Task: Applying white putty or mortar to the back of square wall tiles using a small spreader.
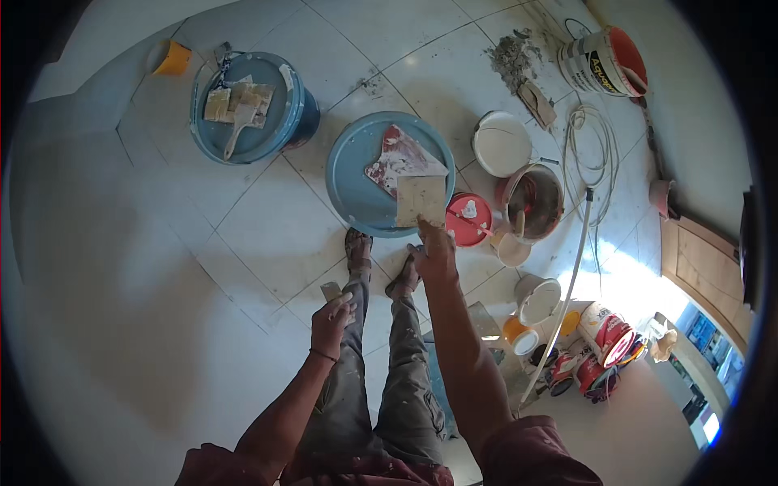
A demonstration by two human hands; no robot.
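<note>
My right hand [436, 253] reaches forward and grips the near edge of a flat, square, beige plate [421, 200], perhaps a broad putty spreader. The plate hangs over a round blue lid [352, 190] and covers part of a red, angular piece smeared with white paste [399, 158]. My left hand [330, 326] is closed beside my left leg around a small greyish flat-bladed tool [331, 289], whose exact kind is hard to make out. My sandalled feet stand at the near rim of the blue lid.
Left of the lid, a blue drum [304, 121] carries a putty knife [241, 130]. To the right are a red lid [474, 231], a round white lid [502, 144], a used bucket [555, 202], a coiled hose [604, 162] and several paint tins [604, 332]. Debris [512, 61] lies farther off.
</note>
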